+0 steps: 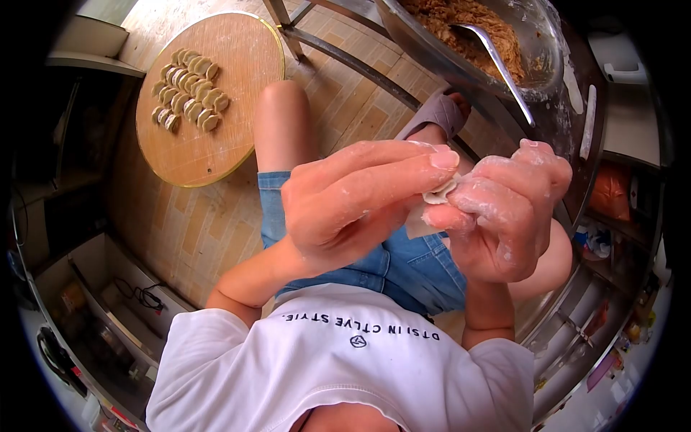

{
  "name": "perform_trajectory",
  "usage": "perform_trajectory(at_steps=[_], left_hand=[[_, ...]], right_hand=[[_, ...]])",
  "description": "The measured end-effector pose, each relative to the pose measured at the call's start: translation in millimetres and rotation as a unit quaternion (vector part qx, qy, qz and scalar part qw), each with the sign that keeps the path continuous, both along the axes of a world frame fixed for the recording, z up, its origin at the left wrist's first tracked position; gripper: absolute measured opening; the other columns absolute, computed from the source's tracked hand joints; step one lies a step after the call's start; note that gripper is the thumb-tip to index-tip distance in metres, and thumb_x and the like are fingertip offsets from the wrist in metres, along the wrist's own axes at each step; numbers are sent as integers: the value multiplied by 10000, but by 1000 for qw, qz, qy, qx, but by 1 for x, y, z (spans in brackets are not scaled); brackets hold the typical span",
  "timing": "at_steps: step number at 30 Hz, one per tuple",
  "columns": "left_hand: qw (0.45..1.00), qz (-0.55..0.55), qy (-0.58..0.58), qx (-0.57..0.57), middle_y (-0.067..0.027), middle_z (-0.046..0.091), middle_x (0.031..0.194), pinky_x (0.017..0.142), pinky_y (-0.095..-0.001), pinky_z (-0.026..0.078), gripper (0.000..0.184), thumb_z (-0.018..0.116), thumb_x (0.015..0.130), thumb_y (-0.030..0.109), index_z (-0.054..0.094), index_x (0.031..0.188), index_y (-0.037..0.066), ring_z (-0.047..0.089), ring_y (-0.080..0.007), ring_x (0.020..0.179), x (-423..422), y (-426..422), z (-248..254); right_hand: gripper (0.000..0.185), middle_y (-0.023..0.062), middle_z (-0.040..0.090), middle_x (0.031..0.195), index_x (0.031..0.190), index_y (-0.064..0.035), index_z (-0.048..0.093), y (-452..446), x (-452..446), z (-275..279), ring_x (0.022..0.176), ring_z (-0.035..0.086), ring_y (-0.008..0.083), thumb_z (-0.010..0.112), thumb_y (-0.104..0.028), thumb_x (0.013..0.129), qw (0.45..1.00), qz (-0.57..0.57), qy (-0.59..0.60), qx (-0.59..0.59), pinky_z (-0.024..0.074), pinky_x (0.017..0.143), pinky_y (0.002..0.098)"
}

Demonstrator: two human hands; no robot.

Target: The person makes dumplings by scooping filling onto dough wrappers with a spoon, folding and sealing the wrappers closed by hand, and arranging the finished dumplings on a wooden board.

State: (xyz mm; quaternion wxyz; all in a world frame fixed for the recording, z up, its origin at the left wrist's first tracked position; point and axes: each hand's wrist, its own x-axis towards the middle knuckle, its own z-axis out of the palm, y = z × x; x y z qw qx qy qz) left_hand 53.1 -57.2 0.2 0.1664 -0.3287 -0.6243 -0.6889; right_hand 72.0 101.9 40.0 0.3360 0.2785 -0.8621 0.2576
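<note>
Both floury hands meet above my lap, pinching a small piece of pale dough (pixel 440 193) between their fingertips. My left hand (pixel 353 198) grips it from the left side, with the fingers stretched together over the thumb. My right hand (pixel 507 209) holds the other side with curled fingers. The dough is folded and mostly hidden by the fingers. Several dumplings (pixel 188 88) lie in rows on a round wooden board (pixel 245 54) at the upper left. A metal bowl (pixel 543 61) at the upper right holds brown filling (pixel 461 29) and a metal spoon (pixel 497 57).
A dark, flour-dusted surface lies under the bowl, with a white rolling pin (pixel 589 122) at its right edge. Metal table legs (pixel 345 54) stand ahead. Shelves with bags (pixel 610 191) are at the right; an open cabinet (pixel 108 295) is at the lower left.
</note>
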Motion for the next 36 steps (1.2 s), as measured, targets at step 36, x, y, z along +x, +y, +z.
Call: perform_trajectory(at_steps=[36], left_hand=[[880,-245,-366,176,-125,465,1213,927,-308,434,459,499,836,-40,339,1266,-32,499,-184,1099,19,1,0]], right_hand=[[296,30,620,887,817,-86,701,0,-7,-16,951,461,196,673,-359,705,971,81,-164,-153,359,938,402]])
